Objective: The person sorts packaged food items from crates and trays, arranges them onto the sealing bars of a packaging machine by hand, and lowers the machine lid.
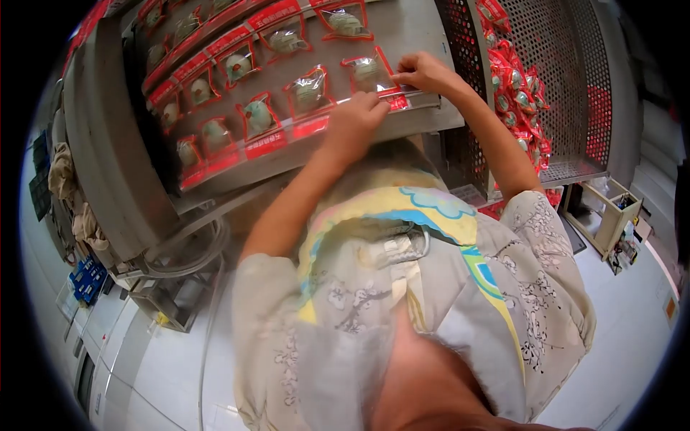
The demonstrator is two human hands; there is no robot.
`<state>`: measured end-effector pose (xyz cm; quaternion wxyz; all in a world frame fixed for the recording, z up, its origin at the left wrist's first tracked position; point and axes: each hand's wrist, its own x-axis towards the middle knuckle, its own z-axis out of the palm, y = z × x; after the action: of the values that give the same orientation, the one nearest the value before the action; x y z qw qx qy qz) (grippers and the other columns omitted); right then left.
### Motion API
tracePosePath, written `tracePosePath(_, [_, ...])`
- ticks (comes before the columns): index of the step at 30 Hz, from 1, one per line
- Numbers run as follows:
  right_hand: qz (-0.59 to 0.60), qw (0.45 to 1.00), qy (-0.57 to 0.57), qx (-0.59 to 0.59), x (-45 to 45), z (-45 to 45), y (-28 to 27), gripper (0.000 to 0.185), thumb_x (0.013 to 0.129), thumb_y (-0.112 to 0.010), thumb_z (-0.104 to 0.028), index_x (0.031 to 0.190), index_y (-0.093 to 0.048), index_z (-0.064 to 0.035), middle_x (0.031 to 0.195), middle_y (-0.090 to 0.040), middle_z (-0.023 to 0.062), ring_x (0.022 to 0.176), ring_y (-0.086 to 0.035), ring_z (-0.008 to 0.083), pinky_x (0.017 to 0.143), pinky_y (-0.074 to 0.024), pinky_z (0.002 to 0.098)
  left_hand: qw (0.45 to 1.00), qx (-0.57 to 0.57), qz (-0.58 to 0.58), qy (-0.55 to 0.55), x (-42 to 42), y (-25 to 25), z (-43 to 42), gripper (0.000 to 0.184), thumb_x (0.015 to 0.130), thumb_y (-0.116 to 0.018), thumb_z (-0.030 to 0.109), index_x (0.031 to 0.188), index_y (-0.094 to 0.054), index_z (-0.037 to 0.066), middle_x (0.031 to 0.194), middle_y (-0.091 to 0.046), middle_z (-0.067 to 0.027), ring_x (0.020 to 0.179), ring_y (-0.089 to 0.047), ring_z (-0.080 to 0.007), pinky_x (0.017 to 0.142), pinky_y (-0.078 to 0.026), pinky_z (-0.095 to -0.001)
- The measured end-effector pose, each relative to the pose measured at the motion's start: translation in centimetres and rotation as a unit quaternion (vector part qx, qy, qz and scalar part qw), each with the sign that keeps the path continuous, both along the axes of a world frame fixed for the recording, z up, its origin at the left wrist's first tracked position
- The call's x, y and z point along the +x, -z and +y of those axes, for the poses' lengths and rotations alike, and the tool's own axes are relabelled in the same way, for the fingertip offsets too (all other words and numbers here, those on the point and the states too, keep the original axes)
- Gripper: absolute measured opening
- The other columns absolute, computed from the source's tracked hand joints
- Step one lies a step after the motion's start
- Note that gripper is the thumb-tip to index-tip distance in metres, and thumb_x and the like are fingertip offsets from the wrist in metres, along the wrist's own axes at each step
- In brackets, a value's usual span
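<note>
Pale green eggs lie in clear, red-edged pouches, laid out in rows on a metal machine bed. Both my hands are at the egg pouch (365, 70) at the right end of the nearest row. My right hand (425, 75) pinches at its right edge, fingers closed. At its lower edge is my left hand (355, 123), with its fingers bent together around the pouch's red end; the fingertips are partly hidden. Left of my hands lie another egg pouch (309, 92) and one more egg pouch (259, 117), both flat with their red ends toward me.
A perforated metal bin (575, 86) stands to the right, holding a heap of red egg packets (517, 90). The machine's thick metal side (118, 144) rises at the left. Below are a blue crate (88, 280) and a small stand (604, 215) on the pale floor.
</note>
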<state>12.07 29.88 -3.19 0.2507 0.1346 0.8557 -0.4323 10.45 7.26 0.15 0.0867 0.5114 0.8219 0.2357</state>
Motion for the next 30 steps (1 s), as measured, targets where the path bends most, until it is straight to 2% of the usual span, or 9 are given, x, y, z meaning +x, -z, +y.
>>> tracePosePath(3, [0.15, 0.985, 0.085, 0.011, 1.6, -1.0, 0.0, 0.035, 0.078, -0.073, -0.034, 0.088, -0.065, -0.0014, 0.072, -0.063, 0.0092, 0.064, -0.06, 0.0208, 0.062, -0.0482, 0.0348, 0.997, 0.07, -0.017, -0.034, 1.2, -0.4, -0.6, 0.021, 0.073, -0.068, 0.007, 0.093, -0.062, 0.01, 0.088, -0.059, -0.0065, 0.083, -0.059, -0.0266, 0.068, -0.049, -0.038])
tracePosePath(6, [0.305, 0.951, 0.045, 0.034, 3.5, -2.7, -3.3, 0.029, 0.077, -0.075, -0.023, 0.091, -0.061, -0.0013, 0.082, -0.06, 0.0087, 0.072, -0.058, 0.0195, 0.065, -0.0482, 0.0325, 0.987, 0.131, -0.013, -0.093, 2.1, -1.7, -2.6, 0.028, 0.07, -0.071, 0.007, 0.097, -0.063, 0.01, 0.089, -0.058, -0.006, 0.084, -0.058, -0.0272, 0.071, -0.048, -0.0391])
tracePosePath(8, [0.406, 0.909, -0.048, 0.081, 4.5, -4.1, -3.8, 0.034, 0.069, -0.078, -0.028, 0.09, -0.061, -0.0071, 0.085, -0.057, 0.0068, 0.082, -0.059, 0.0274, 0.072, -0.0491, 0.038, 0.977, 0.148, 0.013, -0.154, 2.0, -1.9, -3.9, 0.032, 0.069, -0.073, 0.007, 0.099, -0.063, 0.011, 0.091, -0.058, -0.0058, 0.085, -0.057, -0.0275, 0.073, -0.048, -0.0395])
tracePosePath(10, [0.424, 0.888, -0.122, 0.126, 4.9, -5.4, -3.2, 0.025, 0.071, -0.073, -0.02, 0.091, -0.061, -0.0096, 0.088, -0.057, 0.0049, 0.088, -0.057, 0.0268, 0.076, -0.0469, 0.0373, 0.962, 0.144, 0.049, -0.227, 2.0, -1.4, -5.1, 0.035, 0.067, -0.075, 0.007, 0.101, -0.064, 0.011, 0.092, -0.058, -0.0057, 0.086, -0.057, -0.0278, 0.074, -0.047, -0.0394])
tracePosePath(14, [0.432, 0.874, -0.171, 0.145, 5.5, -6.9, -2.1, 0.014, 0.074, -0.065, -0.01, 0.088, -0.06, -0.011, 0.087, -0.056, 0.0041, 0.087, -0.057, 0.0243, 0.075, -0.0453, 0.0359, 0.981, 0.078, 0.044, -0.174, 1.6, 1.6, -7.2, 0.02, 0.071, -0.065, 0.002, 0.09, -0.064, 0.009, 0.089, -0.06, -0.0059, 0.087, -0.057, -0.0259, 0.072, -0.048, -0.0374])
tracePosePath(17, [0.403, 0.88, -0.199, 0.155, 6.6, -6.8, -2.4, 0.011, 0.076, -0.065, -0.01, 0.087, -0.061, -0.0101, 0.085, -0.057, 0.0046, 0.085, -0.057, 0.0245, 0.074, -0.0458, 0.0363, 0.977, 0.162, 0.023, -0.134, 2.7, 1.4, -8.1, 0.017, 0.072, -0.062, 0.002, 0.087, -0.063, 0.008, 0.083, -0.059, -0.0063, 0.079, -0.058, -0.0268, 0.068, -0.048, -0.0375])
tracePosePath(25, [0.406, 0.913, -0.027, 0.023, 5.9, -20.1, -7.4, 0.012, 0.078, -0.071, -0.006, 0.088, -0.064, -0.0049, 0.078, -0.06, 0.0087, 0.064, -0.06, 0.0224, 0.058, -0.0494, 0.0294, 0.96, 0.184, -0.14, -0.158, 10.5, 1.6, -22.7, 0.016, 0.078, -0.067, 0.008, 0.092, -0.063, 0.007, 0.08, -0.06, -0.0092, 0.074, -0.059, -0.0298, 0.063, -0.049, -0.0372])
tracePosePath(28, [0.404, 0.903, -0.116, -0.092, 3.2, -31.1, -10.3, 0.011, 0.077, -0.07, -0.004, 0.087, -0.064, -0.003, 0.083, -0.061, 0.0084, 0.071, -0.061, 0.0223, 0.061, -0.0485, 0.0309, 0.942, 0.144, -0.169, -0.252, 12.9, 3.4, -31.7, 0.019, 0.08, -0.067, 0.012, 0.097, -0.063, 0.006, 0.083, -0.062, -0.011, 0.077, -0.06, -0.031, 0.065, -0.049, -0.0384])
tracePosePath(30, [0.49, 0.822, -0.273, -0.104, 0.4, -39.0, -12.6, 0.018, 0.077, -0.072, -0.01, 0.093, -0.064, -0.0048, 0.086, -0.062, 0.0085, 0.074, -0.061, 0.0255, 0.062, -0.0497, 0.0335, 0.923, 0.121, -0.164, -0.327, 14.8, 4.4, -37.8, 0.023, 0.081, -0.066, 0.016, 0.101, -0.064, 0.006, 0.088, -0.064, -0.0126, 0.081, -0.062, -0.0313, 0.069, -0.05, -0.0384])
